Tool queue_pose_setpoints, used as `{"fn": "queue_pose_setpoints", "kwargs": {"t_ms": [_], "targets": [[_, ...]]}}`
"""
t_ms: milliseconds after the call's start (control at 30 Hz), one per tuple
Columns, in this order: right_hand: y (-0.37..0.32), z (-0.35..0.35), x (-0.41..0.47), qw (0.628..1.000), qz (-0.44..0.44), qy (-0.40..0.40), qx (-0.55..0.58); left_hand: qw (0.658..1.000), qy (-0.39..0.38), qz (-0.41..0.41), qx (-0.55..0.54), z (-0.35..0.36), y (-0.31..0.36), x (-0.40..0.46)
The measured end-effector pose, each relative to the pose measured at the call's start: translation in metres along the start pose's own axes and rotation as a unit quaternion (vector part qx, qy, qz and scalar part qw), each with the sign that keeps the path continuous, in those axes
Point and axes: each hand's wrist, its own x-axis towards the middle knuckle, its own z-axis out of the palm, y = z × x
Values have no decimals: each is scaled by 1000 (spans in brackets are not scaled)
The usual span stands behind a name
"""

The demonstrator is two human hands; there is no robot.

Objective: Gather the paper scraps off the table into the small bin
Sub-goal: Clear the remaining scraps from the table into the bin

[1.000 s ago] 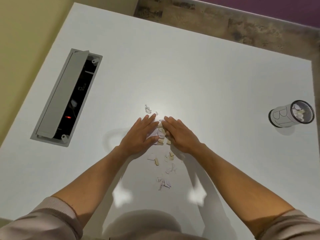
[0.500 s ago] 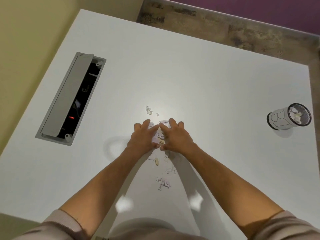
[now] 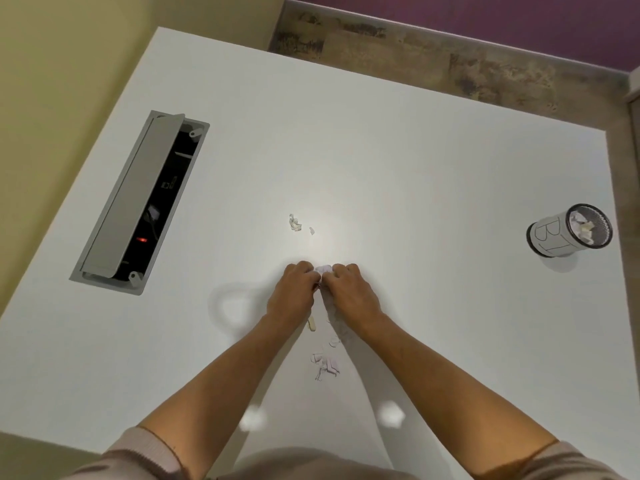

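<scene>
My left hand (image 3: 293, 292) and my right hand (image 3: 349, 292) are pressed together at the middle of the white table (image 3: 415, 161), fingers curled around a bunch of paper scraps (image 3: 324, 269) that shows between the fingertips. Loose scraps lie beyond the hands (image 3: 295, 223) and nearer to me, between my forearms (image 3: 325, 365), with one tan scrap (image 3: 311, 323) by my left wrist. The small bin (image 3: 568, 231), a white cup with a black rim and some scraps inside, stands at the table's right edge, far from both hands.
An open grey cable box (image 3: 138, 202) with a raised lid is set into the table on the left. Beyond the far edge of the table is a wooden floor (image 3: 415, 60), and a yellow wall (image 3: 52, 81) runs along the left.
Both hands went from flat with spread fingers to curled fists pulled together, bunching the scraps between them. Fewer loose scraps lie near my wrists.
</scene>
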Motion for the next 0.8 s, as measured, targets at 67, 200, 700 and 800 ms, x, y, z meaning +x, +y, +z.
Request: {"fn": "queue_pose_setpoints", "kwargs": {"t_ms": [67, 200, 700, 800], "targets": [[-1, -2, -1, 1000, 2, 7, 17, 1000, 5, -17, -23, -1, 2, 0], [2, -7, -3, 992, 33, 41, 118, 991, 36, -68, -110, -8, 8, 1], [42, -30, -54, 753, 243, 127, 598, 817, 23, -213, -535, -28, 60, -18], [53, -40, -70, 690, 255, 155, 660, 801, 6, -206, -563, -26, 81, -19]]}}
